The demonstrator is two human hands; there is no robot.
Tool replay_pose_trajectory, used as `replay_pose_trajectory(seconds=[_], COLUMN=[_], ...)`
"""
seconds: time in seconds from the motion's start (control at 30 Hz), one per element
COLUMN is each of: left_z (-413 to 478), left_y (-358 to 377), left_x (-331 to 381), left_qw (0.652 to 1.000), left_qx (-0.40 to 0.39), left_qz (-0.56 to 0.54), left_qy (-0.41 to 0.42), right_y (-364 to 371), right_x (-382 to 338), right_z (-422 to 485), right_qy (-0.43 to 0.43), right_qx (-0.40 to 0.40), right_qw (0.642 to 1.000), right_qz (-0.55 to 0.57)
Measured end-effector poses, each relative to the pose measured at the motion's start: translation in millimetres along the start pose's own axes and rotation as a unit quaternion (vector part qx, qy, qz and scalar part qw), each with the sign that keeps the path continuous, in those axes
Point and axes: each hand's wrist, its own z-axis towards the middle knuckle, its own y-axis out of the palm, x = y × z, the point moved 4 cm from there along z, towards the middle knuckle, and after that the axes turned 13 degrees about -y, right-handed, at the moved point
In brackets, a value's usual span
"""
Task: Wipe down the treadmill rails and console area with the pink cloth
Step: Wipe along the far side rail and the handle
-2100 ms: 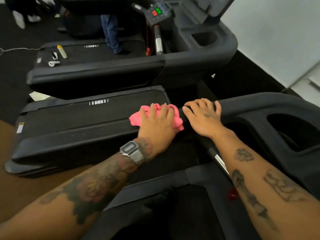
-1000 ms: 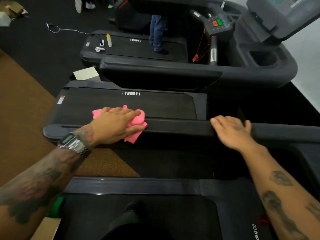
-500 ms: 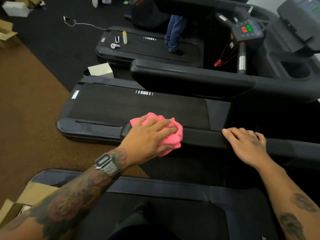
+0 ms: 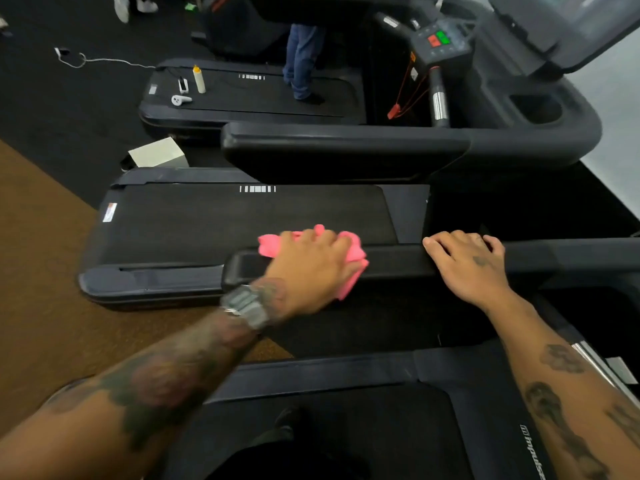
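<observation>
A black treadmill rail (image 4: 394, 263) runs left to right across the middle of the head view. My left hand (image 4: 311, 268) presses the pink cloth (image 4: 356, 258) flat on the rail close to its left end; cloth edges stick out on both sides of my fingers. My right hand (image 4: 467, 265) rests palm down on the same rail further right, fingers apart, holding nothing. The console of my own treadmill is out of view on the right.
The neighbouring treadmill's belt (image 4: 225, 220) lies just beyond the rail, and its own rail (image 4: 346, 147) and console (image 4: 440, 43) stand behind. A person's legs (image 4: 303, 60) stand on a third treadmill, beside a bottle (image 4: 198, 79). Brown floor (image 4: 41, 289) lies to the left.
My left hand slid the pink cloth left along the rail to near its end, then slightly back right. My right hand stayed resting on the rail. My view swung left.
</observation>
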Motion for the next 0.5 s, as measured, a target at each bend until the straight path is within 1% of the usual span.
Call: replay_pose_trajectory(seconds=[0.07, 0.13, 0.2, 0.3, 0.37, 0.5], left_z=[6.3, 8.4, 6.9, -1.5, -6.0, -16.6], left_y=[3.1, 6.8, 11.4, 12.1, 8.8, -4.6], left_x=[49.6, 79.5, 83.9, 57.6, 31.8, -32.2], left_qw=[0.999, 0.998, 0.994, 0.986, 0.985, 0.99], left_qx=[0.032, 0.04, 0.047, 0.059, 0.046, -0.009], left_qz=[-0.005, -0.006, 0.008, -0.017, -0.061, -0.125], left_qy=[0.021, 0.057, 0.103, 0.158, 0.152, 0.068], right_y=[-1.3, -1.9, -2.5, -1.8, -0.7, -2.0], right_x=[0.3, 0.4, 1.1, 2.3, 3.7, 3.9], right_z=[-1.9, -2.8, -2.7, -2.1, -2.6, -2.7], right_qy=[0.002, -0.002, -0.005, -0.008, -0.011, -0.016], right_qx=[0.001, 0.001, 0.002, 0.006, 0.009, 0.009], right_qw=[1.0, 1.0, 1.0, 1.0, 1.0, 1.0], right_qz=[0.003, 0.005, 0.005, 0.007, 0.008, 0.021])
